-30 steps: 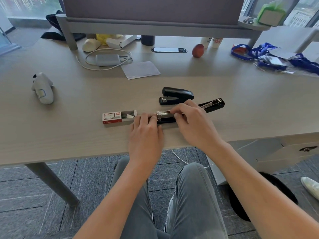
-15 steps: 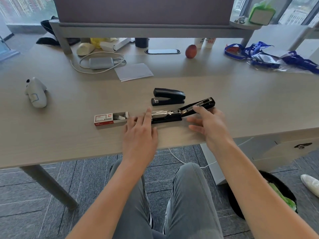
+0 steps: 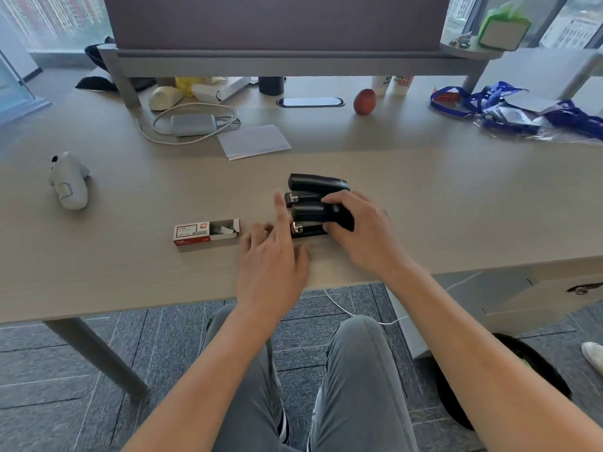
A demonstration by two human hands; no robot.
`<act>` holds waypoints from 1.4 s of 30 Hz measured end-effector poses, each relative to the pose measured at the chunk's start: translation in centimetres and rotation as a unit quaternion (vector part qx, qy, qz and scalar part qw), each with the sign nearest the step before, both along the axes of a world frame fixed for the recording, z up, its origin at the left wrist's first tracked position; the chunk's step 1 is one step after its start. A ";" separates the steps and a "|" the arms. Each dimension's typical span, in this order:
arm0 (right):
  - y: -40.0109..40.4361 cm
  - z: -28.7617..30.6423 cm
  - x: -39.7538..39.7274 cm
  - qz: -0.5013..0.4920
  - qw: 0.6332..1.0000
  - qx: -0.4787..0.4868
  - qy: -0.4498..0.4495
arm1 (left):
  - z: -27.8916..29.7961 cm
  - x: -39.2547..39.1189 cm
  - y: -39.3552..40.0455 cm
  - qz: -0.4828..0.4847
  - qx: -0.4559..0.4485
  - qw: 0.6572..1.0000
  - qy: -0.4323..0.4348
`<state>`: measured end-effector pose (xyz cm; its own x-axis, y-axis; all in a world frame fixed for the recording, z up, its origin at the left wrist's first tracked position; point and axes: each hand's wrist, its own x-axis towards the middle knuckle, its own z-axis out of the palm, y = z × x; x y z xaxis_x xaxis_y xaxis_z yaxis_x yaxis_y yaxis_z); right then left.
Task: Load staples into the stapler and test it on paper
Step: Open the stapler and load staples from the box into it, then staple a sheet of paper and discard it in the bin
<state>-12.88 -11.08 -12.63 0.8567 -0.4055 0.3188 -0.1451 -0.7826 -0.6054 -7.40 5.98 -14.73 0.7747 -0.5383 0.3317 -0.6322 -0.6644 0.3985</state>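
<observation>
Stapler, the near black one, sits closed on the desk close to the front edge, with the right hand clamped over its back half, fingers curled on top and thumb against the near side. A second stapler lies just behind it, also closed, the two nearly touching.

Going from the left: a small white toy lies on its own, well away from everything. Further back a grey charger rests inside its looped white cable. Nearer the front is the staple box, red and white, its right end open, with pale strips of staples visible inside; how full it is I cannot make out. A sheet of paper lies behind it, towards the middle of the desk.

Next comes the left hand, open and holding nothing, fingers spread, the forefinger pointing up beside the staplers' front ends. It sits between the box and the stapler.

Off to the right at the back, an apple stands near two cups, and a tangle of blue lanyards lies in clear wrapping.
</observation>
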 end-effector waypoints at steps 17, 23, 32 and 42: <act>2.2 -0.9 0.3 -0.015 0.996 -0.071 0.043 | 1.1 1.9 1.4 -0.045 0.035 0.998 0.036; 2.3 -1.4 1.4 -0.022 0.997 -0.066 0.042 | 3.2 4.2 0.7 -0.081 0.006 0.994 0.071; 0.2 -1.6 6.1 -0.011 0.997 -0.060 0.039 | 6.2 15.1 -2.7 -0.030 0.010 0.997 0.075; -2.7 -2.6 8.2 0.008 0.999 -0.030 0.017 | 2.5 25.5 -7.6 -0.011 0.189 0.981 0.049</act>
